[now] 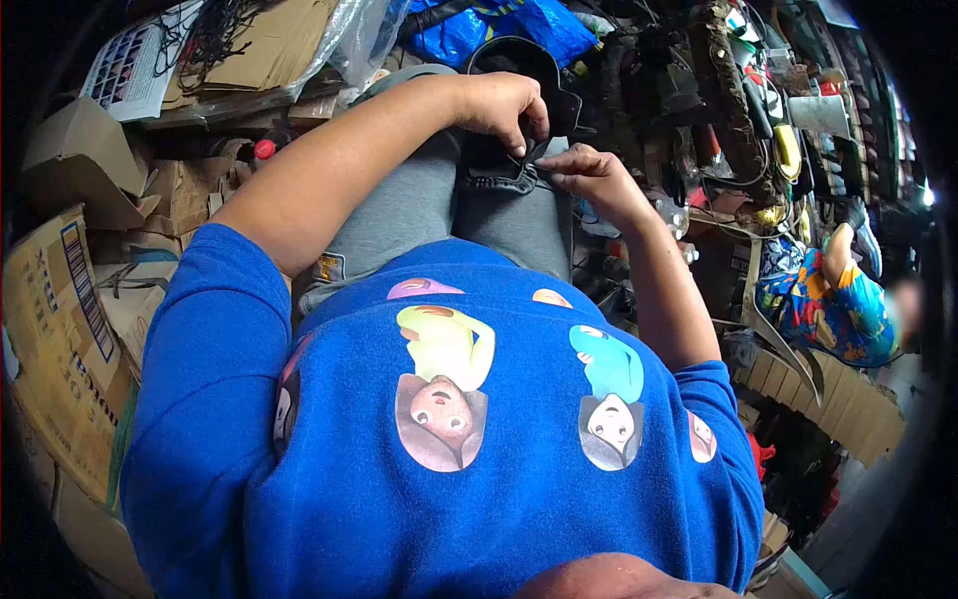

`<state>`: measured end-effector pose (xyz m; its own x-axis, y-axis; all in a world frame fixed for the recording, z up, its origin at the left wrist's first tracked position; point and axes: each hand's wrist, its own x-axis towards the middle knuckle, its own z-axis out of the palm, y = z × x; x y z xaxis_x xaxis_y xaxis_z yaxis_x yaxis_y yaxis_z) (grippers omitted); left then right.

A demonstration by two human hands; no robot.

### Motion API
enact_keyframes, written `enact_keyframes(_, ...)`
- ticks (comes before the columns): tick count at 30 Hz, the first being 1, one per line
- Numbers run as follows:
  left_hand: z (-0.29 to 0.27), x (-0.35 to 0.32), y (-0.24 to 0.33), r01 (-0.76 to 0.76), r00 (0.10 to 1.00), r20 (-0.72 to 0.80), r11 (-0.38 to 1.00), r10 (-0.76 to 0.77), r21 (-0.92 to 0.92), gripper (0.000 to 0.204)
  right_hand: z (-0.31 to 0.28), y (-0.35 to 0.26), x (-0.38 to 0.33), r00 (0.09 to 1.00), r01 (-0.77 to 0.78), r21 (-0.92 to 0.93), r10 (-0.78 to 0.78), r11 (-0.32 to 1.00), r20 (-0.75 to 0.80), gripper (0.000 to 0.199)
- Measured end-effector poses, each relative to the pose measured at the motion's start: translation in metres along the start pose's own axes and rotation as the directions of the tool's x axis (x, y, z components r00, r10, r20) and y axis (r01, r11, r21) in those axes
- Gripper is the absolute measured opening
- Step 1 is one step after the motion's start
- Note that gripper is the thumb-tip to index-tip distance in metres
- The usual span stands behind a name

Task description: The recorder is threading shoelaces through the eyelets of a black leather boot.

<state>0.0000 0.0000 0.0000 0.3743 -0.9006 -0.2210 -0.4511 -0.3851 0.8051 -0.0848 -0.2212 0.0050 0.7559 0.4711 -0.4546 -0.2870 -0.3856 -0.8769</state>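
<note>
Across my grey-trousered thighs lies a black piece of footwear (497,182), which seems to be a sandal or shoe; its near edge is ridged, and its exact kind is hard to make out. My left hand (504,108) reaches over it from the left, thumb and fingers bent down and closed at its upper part. From the right, my right hand (591,177) meets it with thumb and forefinger pinched at the same spot. Whatever thin thing lies between those fingertips is too small to name. Beyond my hands stands a black curved piece (529,58), partly hidden by my left hand.
Cardboard boxes (85,155) and a large printed carton (65,349) crowd my left. A blue plastic bag (499,30) lies ahead. Tools, among them one with a yellow handle (787,150), clutter the right. Another person in a colourful shirt (848,309) sits at far right.
</note>
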Motion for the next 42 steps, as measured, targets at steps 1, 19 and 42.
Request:
enact_keyframes(1,0.002,-0.001,0.004,0.016,0.999,-0.05,0.999,-0.015,0.034,0.048,0.007,-0.002,-0.002,0.994,0.063,-0.085,-0.071,0.994,-0.089,0.022)
enact_keyframes(19,0.078,-0.08,0.024,0.294,0.647,-0.743,0.844,0.168,0.447,0.02,0.042,-0.003,-0.026,0.9,0.133,-0.624,-0.358,0.77,-0.25,0.036)
enact_keyframes(42,0.068,-0.07,0.015,0.197,0.74,-0.667,0.922,0.083,0.334,0.026,-0.007,-0.003,0.005,0.986,0.163,-0.323,-0.168,0.932,0.012,0.029)
